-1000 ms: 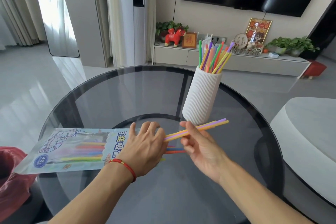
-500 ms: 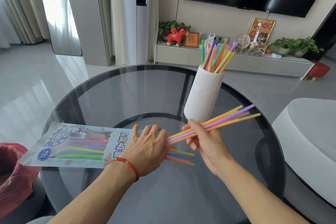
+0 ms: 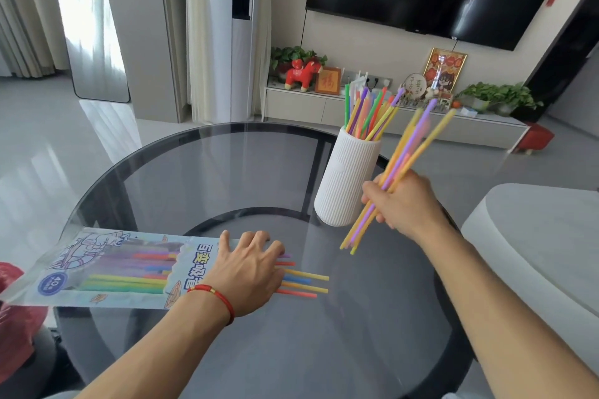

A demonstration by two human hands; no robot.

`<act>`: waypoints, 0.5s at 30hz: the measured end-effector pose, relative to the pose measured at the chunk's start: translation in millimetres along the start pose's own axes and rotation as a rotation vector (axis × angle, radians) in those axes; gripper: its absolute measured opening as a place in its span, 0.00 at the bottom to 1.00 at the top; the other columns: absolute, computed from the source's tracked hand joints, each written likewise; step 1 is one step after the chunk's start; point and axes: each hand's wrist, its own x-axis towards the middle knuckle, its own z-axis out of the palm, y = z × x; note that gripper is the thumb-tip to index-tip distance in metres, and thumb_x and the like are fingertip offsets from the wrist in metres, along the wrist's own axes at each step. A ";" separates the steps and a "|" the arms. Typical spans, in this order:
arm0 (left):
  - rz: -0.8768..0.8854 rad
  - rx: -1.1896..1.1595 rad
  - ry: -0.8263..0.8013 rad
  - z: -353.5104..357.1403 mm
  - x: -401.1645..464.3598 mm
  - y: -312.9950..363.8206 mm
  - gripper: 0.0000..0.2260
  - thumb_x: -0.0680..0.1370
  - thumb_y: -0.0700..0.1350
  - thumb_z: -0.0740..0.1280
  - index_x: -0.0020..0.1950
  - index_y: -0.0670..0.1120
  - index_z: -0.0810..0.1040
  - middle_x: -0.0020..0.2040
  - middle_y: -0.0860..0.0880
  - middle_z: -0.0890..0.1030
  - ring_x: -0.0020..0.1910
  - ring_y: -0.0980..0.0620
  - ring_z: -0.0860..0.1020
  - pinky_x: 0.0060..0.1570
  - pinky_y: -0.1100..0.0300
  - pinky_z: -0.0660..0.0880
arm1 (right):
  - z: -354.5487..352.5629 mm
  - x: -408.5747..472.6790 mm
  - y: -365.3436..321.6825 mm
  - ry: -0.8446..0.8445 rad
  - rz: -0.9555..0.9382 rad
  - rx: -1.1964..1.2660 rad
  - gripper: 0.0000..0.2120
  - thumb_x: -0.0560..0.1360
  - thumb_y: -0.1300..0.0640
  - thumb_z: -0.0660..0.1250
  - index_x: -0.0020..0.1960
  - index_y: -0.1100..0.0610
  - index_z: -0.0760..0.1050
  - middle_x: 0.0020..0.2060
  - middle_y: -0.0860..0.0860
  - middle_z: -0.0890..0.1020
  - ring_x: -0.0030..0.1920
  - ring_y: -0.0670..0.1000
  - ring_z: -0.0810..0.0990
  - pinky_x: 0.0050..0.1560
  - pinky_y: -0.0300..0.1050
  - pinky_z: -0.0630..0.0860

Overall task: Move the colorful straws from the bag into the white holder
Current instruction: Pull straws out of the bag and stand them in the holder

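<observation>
- The right hand (image 3: 402, 204) is clamped on a small bunch of straws (image 3: 393, 176), yellow, orange and purple, held in the air just right of the white holder (image 3: 348, 178).
- Half a second ago that bunch lay nearly level, its tips pointing right and its tails by the left hand; now it has swung up steeply, tips above the holder's rim, tails hanging clear of the table (image 3: 227, 172).
- The bunch is blurred with motion, so the exact count cannot be told; at least 3 show.
- The left hand (image 3: 249, 272) lies flat, fingers spread and together on nothing, pressing the mouth of the bag (image 3: 107, 269) to the glass, as it did a second ago.
- About 5 loose ends (image 3: 304, 283) stick out of the bag past the left fingers; more straws show through its clear front.
- The holder stands upright near the table's far right, already stocked with a fan of straws.
- Judged from this, the pull from the bag is done and the carry is under way: the bunch must next be turned tails-down over the rim and dropped in.
- The task looks well past halfway, with several rounds left.
</observation>
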 end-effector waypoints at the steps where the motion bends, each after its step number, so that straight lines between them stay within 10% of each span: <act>1: -0.001 -0.006 -0.002 0.3 0.1 0.0 0.14 0.81 0.57 0.52 0.64 0.55 0.67 0.65 0.52 0.68 0.64 0.48 0.68 0.70 0.38 0.58 | 9.3 -1.3 1.2 -0.036 0.008 -0.042 0.13 0.77 0.53 0.68 0.38 0.61 0.83 0.25 0.54 0.83 0.24 0.49 0.81 0.31 0.46 0.79; 5: -0.004 -0.036 -0.006 1.1 1.3 -0.3 0.14 0.81 0.57 0.53 0.63 0.55 0.68 0.65 0.52 0.68 0.64 0.48 0.68 0.70 0.36 0.57 | 40.6 -10.5 14.4 -0.133 0.073 -0.100 0.19 0.80 0.51 0.67 0.45 0.68 0.80 0.36 0.63 0.85 0.36 0.62 0.85 0.40 0.59 0.85; 15: 0.022 -0.172 0.087 5.2 7.9 7.3 0.17 0.81 0.58 0.53 0.68 0.55 0.67 0.66 0.52 0.69 0.67 0.49 0.67 0.74 0.35 0.53 | 38.9 -19.0 24.3 0.038 0.110 0.171 0.15 0.81 0.52 0.68 0.36 0.53 0.83 0.25 0.54 0.83 0.22 0.47 0.78 0.29 0.47 0.80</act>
